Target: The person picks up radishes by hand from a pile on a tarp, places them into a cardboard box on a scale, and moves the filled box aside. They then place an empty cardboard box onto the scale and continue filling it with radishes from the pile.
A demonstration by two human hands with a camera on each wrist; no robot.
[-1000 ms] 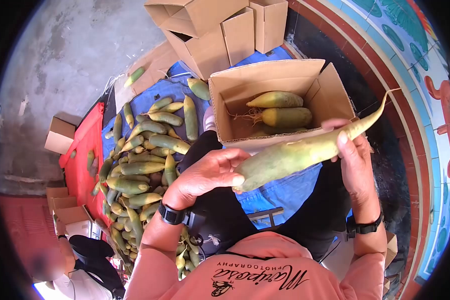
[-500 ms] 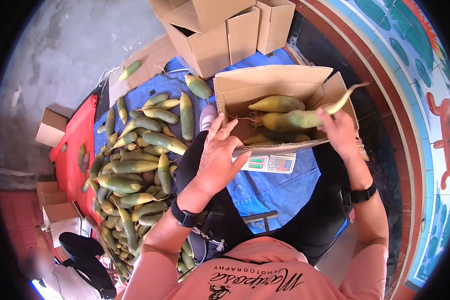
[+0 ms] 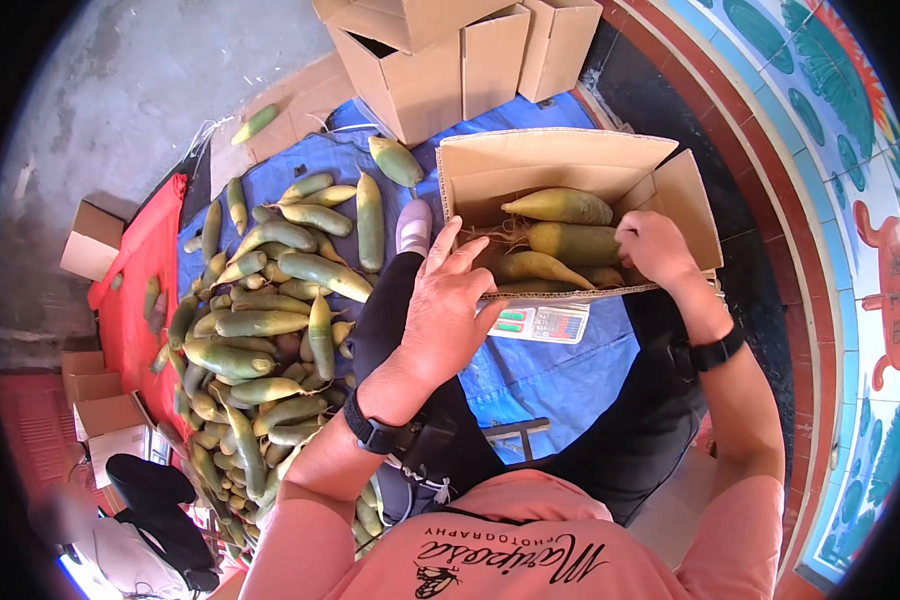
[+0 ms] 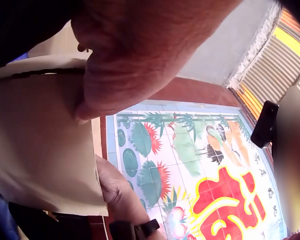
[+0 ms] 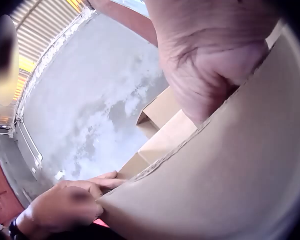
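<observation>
The left hand (image 3: pixel 450 310) rests over the near left corner of an open cardboard box (image 3: pixel 560 150), fingers spread across its edge and thumb outside. In the right wrist view, that hand (image 5: pixel 65 207) lies along the box rim (image 5: pixel 160 162). Inside the box lie several green-and-yellow radishes, among them an upper one (image 3: pixel 560 205), a middle one (image 3: pixel 575 243) and a tapered one (image 3: pixel 535 267). The right hand (image 3: pixel 660 250) is inside the box's right side with bent fingers beside the middle radish's right end; its fingertips are partly hidden. Under the box shows a scale (image 3: pixel 560 323).
A large pile of radishes (image 3: pixel 260 325) covers the blue sheet (image 3: pixel 560 385) on the left. Empty cardboard boxes (image 3: pixel 400 90) stand behind. A red sheet (image 3: pixel 140 290) lies farther left, with another person (image 3: pixel 120 550) at the lower left. A tiled wall (image 3: pixel 860 420) curves along the right.
The long radish has gone from between both hands into the box. The left hand has let go of it and moved onto the box corner; the right hand has moved down inside.
</observation>
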